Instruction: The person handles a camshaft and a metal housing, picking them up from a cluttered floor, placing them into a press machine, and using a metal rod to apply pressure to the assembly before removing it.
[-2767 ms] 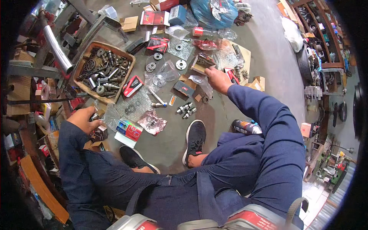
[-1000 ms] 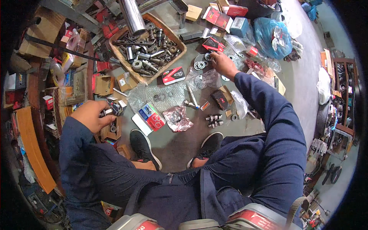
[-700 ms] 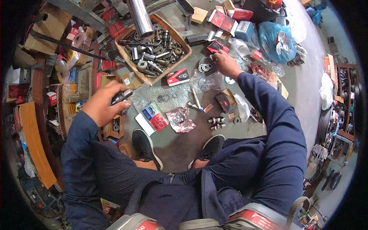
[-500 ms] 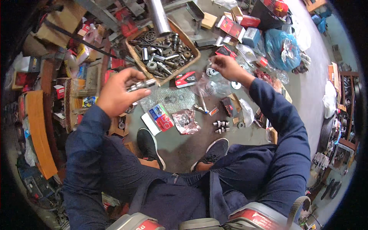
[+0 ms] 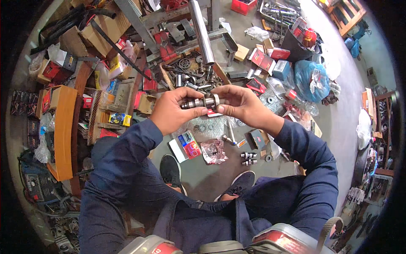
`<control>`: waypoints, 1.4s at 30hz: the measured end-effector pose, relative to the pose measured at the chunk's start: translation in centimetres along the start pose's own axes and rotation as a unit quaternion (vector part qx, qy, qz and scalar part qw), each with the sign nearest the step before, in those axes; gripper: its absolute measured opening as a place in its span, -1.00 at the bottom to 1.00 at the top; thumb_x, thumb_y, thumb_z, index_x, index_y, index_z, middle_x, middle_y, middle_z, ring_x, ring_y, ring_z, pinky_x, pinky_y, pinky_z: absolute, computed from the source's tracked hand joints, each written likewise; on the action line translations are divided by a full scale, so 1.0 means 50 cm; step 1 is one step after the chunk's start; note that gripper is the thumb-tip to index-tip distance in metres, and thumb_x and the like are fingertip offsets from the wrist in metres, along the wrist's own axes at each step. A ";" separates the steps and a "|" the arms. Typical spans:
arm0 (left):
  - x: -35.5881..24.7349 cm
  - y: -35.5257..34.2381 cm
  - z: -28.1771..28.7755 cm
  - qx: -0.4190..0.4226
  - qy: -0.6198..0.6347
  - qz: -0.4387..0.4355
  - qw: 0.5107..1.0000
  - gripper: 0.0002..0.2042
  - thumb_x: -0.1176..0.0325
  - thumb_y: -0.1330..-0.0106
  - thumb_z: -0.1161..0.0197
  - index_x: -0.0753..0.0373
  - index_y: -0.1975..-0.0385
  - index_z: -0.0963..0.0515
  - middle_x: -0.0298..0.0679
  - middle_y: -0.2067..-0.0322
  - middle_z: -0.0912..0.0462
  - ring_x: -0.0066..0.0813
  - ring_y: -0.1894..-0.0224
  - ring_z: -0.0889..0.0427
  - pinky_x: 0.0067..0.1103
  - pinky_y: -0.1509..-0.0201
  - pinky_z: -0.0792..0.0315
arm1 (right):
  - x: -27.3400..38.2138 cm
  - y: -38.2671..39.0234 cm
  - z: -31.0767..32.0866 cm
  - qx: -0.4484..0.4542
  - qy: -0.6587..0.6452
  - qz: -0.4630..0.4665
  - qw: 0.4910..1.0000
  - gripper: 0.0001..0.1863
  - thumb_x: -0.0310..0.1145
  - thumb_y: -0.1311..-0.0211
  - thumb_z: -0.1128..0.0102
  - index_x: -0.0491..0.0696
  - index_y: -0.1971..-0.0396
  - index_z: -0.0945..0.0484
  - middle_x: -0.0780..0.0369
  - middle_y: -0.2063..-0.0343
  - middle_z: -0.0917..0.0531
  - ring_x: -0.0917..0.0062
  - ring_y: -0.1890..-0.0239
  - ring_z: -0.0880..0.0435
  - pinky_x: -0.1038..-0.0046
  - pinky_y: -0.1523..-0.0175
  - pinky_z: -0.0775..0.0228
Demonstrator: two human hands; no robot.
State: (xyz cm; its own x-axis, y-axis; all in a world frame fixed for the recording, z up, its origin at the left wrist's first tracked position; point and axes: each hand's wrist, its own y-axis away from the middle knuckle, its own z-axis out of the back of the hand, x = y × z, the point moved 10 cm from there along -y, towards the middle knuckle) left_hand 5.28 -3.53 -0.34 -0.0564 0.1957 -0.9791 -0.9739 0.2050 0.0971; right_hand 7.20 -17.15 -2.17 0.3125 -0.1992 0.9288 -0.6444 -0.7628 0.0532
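In front of me a short steel camshaft (image 5: 195,103) lies sideways, with my left hand (image 5: 167,111) closed around its left part. At its right end my right hand (image 5: 249,106) pinches a metal ring that looks like a bearing (image 5: 216,100). Ring and shaft meet there; how far the ring sits on the shaft is hidden by fingers. Two more small camshafts (image 5: 248,158) rest on the floor between and ahead of my shoes. Below the hands, bubble wrap (image 5: 203,130) carries a few small rings.
Beyond my hands stands a wooden tray (image 5: 223,76) of metal parts, with a chrome tube (image 5: 201,34) above it. A white, blue and red box (image 5: 185,146) and a crinkled packet (image 5: 214,151) lie near my shoes. A blue plastic bag (image 5: 311,80) sits at right.
My right hand has come left from the loose rings and plastic bags to the camshaft. The left hand has moved right with the shaft, and the two now meet. My view has shifted slightly.
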 end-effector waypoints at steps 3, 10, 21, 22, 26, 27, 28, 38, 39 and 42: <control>0.000 0.004 -0.007 0.004 -0.024 -0.012 1.000 -0.67 0.41 -0.05 -0.49 0.32 0.20 -0.58 -0.29 0.30 -0.68 -0.66 0.25 -0.62 -0.64 0.14 -0.52 | 0.011 0.003 -0.010 -0.008 0.062 0.002 0.998 -0.46 -0.52 -0.17 -0.29 -0.20 -0.15 -0.36 0.19 0.00 -0.56 0.52 -0.07 -0.54 0.46 -0.20 -0.40; 0.011 0.005 -0.030 0.026 0.037 -0.014 0.999 -0.67 0.45 -0.07 -0.47 0.34 0.18 -0.56 -0.26 0.26 -0.67 -0.64 0.21 -0.61 -0.63 0.10 -0.50 | 0.019 0.018 -0.011 -0.041 0.109 0.028 0.993 -0.54 -0.54 -0.12 -0.34 -0.24 -0.05 -0.46 0.18 0.07 -0.61 0.57 0.05 -0.60 0.52 -0.05 -0.53; 0.018 0.021 0.106 -0.111 0.150 0.106 0.977 -0.71 0.28 -0.36 -0.16 0.33 0.05 -0.47 -0.30 0.29 -0.57 -0.60 0.31 -0.54 -0.68 0.37 -0.40 | -0.117 0.098 0.450 -0.256 0.528 -0.082 0.805 -0.68 -0.20 -0.11 -0.24 -0.22 0.39 -0.63 0.09 0.53 -0.67 0.51 0.43 -0.64 0.41 0.23 -0.47; 0.028 0.032 0.122 -0.113 0.191 0.127 0.967 -0.72 0.25 -0.37 -0.15 0.32 0.08 -0.47 -0.30 0.30 -0.57 -0.60 0.33 -0.53 -0.67 0.39 -0.39 | -0.146 0.113 0.481 -0.254 0.542 -0.134 0.790 -0.67 -0.19 -0.11 -0.24 -0.20 0.38 -0.64 0.06 0.54 -0.67 0.44 0.43 -0.66 0.37 0.23 -0.47; 0.010 0.063 0.156 -0.097 0.287 0.126 0.945 -0.73 0.16 -0.39 -0.14 0.26 0.16 -0.44 -0.35 0.37 -0.51 -0.62 0.40 -0.45 -0.68 0.46 -0.32 | -0.195 0.161 0.554 -0.229 0.610 -0.130 0.747 -0.70 -0.24 -0.12 -0.21 -0.21 0.34 -0.63 -0.02 0.35 -0.67 0.15 0.27 -0.67 0.23 0.09 -0.46; 0.005 0.073 0.162 -0.100 0.287 0.129 0.944 -0.73 0.16 -0.39 -0.14 0.26 0.16 -0.44 -0.35 0.37 -0.51 -0.62 0.40 -0.45 -0.68 0.46 -0.32 | -0.200 0.154 0.546 -0.182 0.646 -0.097 0.735 -0.73 -0.28 -0.14 -0.18 -0.21 0.35 -0.61 -0.02 0.33 -0.65 0.10 0.25 -0.64 0.21 0.05 -0.44; -0.003 0.085 0.170 -0.107 0.290 0.122 0.943 -0.70 0.13 -0.38 -0.15 0.26 0.14 -0.43 -0.37 0.40 -0.47 -0.62 0.42 -0.42 -0.68 0.47 -0.30 | -0.206 0.143 0.525 -0.133 0.679 -0.062 0.719 -0.76 -0.32 -0.15 -0.15 -0.21 0.35 -0.60 -0.01 0.31 -0.64 0.06 0.22 -0.61 0.18 0.00 -0.42; -0.051 0.185 0.181 -0.162 0.294 0.097 0.937 -0.75 0.21 -0.42 -0.12 0.26 0.09 -0.39 -0.42 0.44 -0.27 -0.65 0.43 -0.30 -0.73 0.50 -0.27 | -0.270 0.080 0.503 -0.036 0.769 -0.061 0.635 -0.86 -0.50 -0.11 -0.02 -0.17 0.41 -0.57 -0.04 0.24 -0.54 0.07 0.17 -0.59 0.16 -0.02 -0.45; -0.050 0.190 0.177 -0.161 0.297 0.098 0.936 -0.75 0.21 -0.42 -0.12 0.26 0.09 -0.39 -0.42 0.44 -0.27 -0.65 0.43 -0.30 -0.73 0.50 -0.27 | -0.270 0.081 0.519 -0.058 0.764 -0.063 0.639 -0.86 -0.50 -0.10 -0.03 -0.17 0.40 -0.58 -0.03 0.25 -0.55 0.07 0.17 -0.60 0.16 0.03 -0.47; -0.046 0.211 0.191 -0.198 0.282 0.101 0.933 -0.74 0.21 -0.43 -0.10 0.26 0.09 -0.37 -0.41 0.44 -0.27 -0.63 0.42 -0.30 -0.72 0.49 -0.25 | -0.284 0.081 0.507 -0.029 0.779 -0.054 0.624 -0.86 -0.52 -0.04 -0.07 -0.17 0.40 -0.58 -0.01 0.19 -0.52 0.06 0.16 -0.59 0.17 0.06 -0.47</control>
State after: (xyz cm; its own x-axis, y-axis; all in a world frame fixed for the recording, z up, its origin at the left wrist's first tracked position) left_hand -2.77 7.32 4.66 -0.2456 -0.3664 -0.8975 -0.9298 -0.1729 0.3250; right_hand 17.84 -32.98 -24.45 -0.6715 0.7264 0.1465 -0.7172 -0.6868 0.1180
